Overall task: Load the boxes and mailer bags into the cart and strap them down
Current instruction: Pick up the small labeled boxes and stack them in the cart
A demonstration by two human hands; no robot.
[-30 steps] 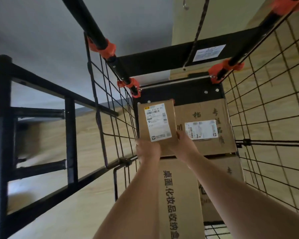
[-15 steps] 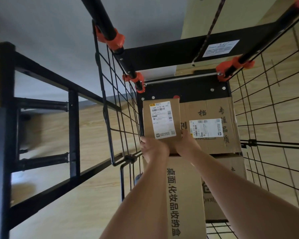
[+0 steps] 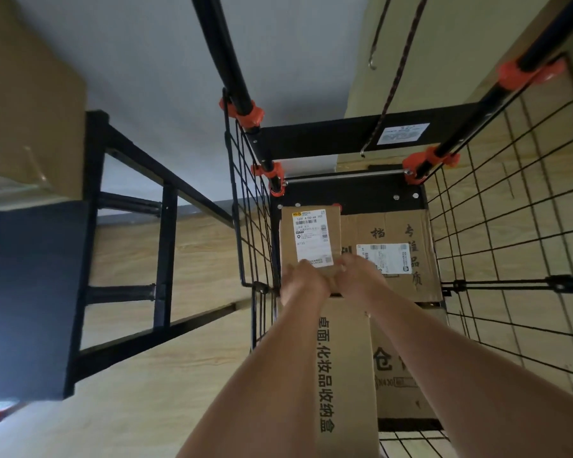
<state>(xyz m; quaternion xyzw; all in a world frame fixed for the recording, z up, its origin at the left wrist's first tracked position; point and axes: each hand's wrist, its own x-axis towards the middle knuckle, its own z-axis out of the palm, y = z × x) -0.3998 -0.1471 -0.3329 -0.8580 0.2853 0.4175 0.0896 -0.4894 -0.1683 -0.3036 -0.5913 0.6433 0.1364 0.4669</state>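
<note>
I see both hands on the small box, a plain brown cardboard block with a white shipping label on its top face. The left hand holds its near edge, fingers over the label's lower end; the right hand holds the near right corner. The fingers are blurred; how tight the hold is I cannot tell. The box is inside the cart, at the far left, its long side along the left wire wall, its far end near the black back plate. It covers the left part of a large carton, flat and matt, with black printed characters and its own white label. Nearer to me lies a long carton, and right of it one more carton.

The cart walls are thin black wire grids, joined to round black poles by orange plastic clamps. A dark braided cord with a metal hook hangs at the far side; a black cord runs across the right grid. The floor is pale wood-look planks, the wall grey. A black metal frame stands near the cart on its left. Between the small box and the left grid I see almost no gap; above the cartons the cart is open.
</note>
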